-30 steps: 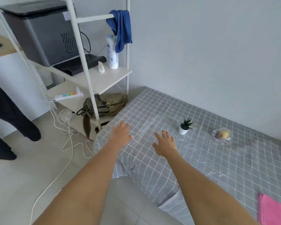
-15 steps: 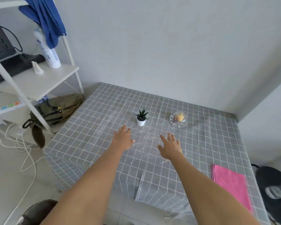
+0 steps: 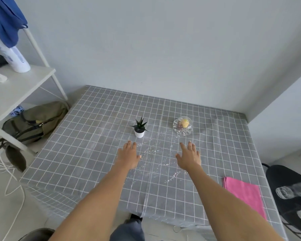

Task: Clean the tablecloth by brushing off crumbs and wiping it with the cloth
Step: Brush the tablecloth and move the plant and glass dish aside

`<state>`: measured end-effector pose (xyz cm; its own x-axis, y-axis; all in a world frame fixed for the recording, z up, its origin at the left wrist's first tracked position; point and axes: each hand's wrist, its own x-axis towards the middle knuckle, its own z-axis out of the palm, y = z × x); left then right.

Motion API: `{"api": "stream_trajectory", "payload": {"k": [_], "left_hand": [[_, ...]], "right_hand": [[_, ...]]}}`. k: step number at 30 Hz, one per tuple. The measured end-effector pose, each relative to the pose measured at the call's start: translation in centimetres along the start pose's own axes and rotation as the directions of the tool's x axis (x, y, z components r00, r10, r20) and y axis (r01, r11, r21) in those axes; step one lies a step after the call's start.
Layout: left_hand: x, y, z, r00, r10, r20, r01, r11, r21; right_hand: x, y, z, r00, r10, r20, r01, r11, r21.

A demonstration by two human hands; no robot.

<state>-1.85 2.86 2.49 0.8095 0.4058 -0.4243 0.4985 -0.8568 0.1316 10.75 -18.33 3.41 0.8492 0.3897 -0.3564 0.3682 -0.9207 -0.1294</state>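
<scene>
A grey checked tablecloth [image 3: 87,153] covers the table in front of me. Pale crumbs [image 3: 156,150] lie scattered across its middle, between my two hands. My left hand [image 3: 129,156] is stretched out over the cloth with straight fingers and holds nothing. My right hand [image 3: 189,157] reaches out the same way, fingers straight and empty. Whether either palm touches the cloth I cannot tell. A folded pink cloth [image 3: 245,193] lies on the table's near right part, apart from both hands.
A small potted plant [image 3: 139,127] and a glass dish with a yellow ball [image 3: 182,126] stand just beyond my hands. A white shelf [image 3: 16,87] with a bottle and a green bag [image 3: 33,122] is at the left. A black chair [image 3: 294,193] is at right.
The view has swung right from the shelf to face the table squarely. Both hands stay outstretched and now sit over the crumbed middle of the cloth.
</scene>
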Motion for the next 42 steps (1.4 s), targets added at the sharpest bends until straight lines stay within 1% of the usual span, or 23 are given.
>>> {"api": "stream_trajectory", "payload": {"k": [4, 7, 12, 15, 18, 22, 24, 28, 32, 38, 42], "left_hand": [[2.3, -0.6, 0.9, 0.998, -0.016, -0.061, 0.008, 0.992, -0.128], [4.4, -0.9, 0.9, 0.989, -0.013, -0.149, -0.025, 0.967, -0.253], [6.4, -0.9, 1.1, 0.959, -0.081, -0.273, -0.074, 0.854, -0.515], [7.0, -0.7, 1.9, 0.948, -0.135, -0.287, -0.069, 0.794, -0.604], [7.8, -0.5, 3.0, 0.941, -0.166, -0.296, -0.056, 0.784, -0.619], [8.8, -0.1, 4.0, 0.901, -0.19, -0.389, -0.102, 0.781, -0.616], [9.3, 0.4, 3.9, 0.878, -0.22, -0.425, -0.117, 0.762, -0.636], [10.3, 0.9, 3.9, 0.831, -0.318, -0.456, -0.122, 0.697, -0.707], [10.7, 1.3, 4.1, 0.798, -0.352, -0.49, -0.158, 0.663, -0.732], [10.9, 1.7, 4.1, 0.788, -0.359, -0.501, -0.181, 0.643, -0.744], [11.3, 1.9, 4.1, 0.779, -0.378, -0.501, -0.186, 0.624, -0.759]], "right_hand": [[3.0, 0.2, -0.7, 0.998, 0.045, -0.047, -0.042, 0.997, 0.064], [5.0, -0.1, -0.9, 0.992, 0.089, -0.092, -0.076, 0.988, 0.134], [7.3, 0.0, -0.3, 0.981, 0.129, -0.144, -0.093, 0.968, 0.235], [8.6, 0.3, 0.2, 0.976, 0.134, -0.171, -0.08, 0.953, 0.291], [10.0, 0.5, 0.6, 0.968, 0.137, -0.211, -0.047, 0.923, 0.381], [12.5, 1.1, 0.4, 0.955, 0.193, -0.225, -0.055, 0.861, 0.505], [13.8, 1.5, 0.3, 0.952, 0.215, -0.218, -0.068, 0.841, 0.536], [15.6, 2.0, 0.4, 0.956, 0.16, -0.247, -0.002, 0.843, 0.538], [16.9, 2.0, 1.2, 0.955, 0.124, -0.271, 0.045, 0.838, 0.545], [17.3, 1.7, 2.4, 0.91, 0.124, -0.395, 0.139, 0.806, 0.575], [17.5, 1.7, 2.9, 0.895, 0.13, -0.427, 0.163, 0.796, 0.583]]}}
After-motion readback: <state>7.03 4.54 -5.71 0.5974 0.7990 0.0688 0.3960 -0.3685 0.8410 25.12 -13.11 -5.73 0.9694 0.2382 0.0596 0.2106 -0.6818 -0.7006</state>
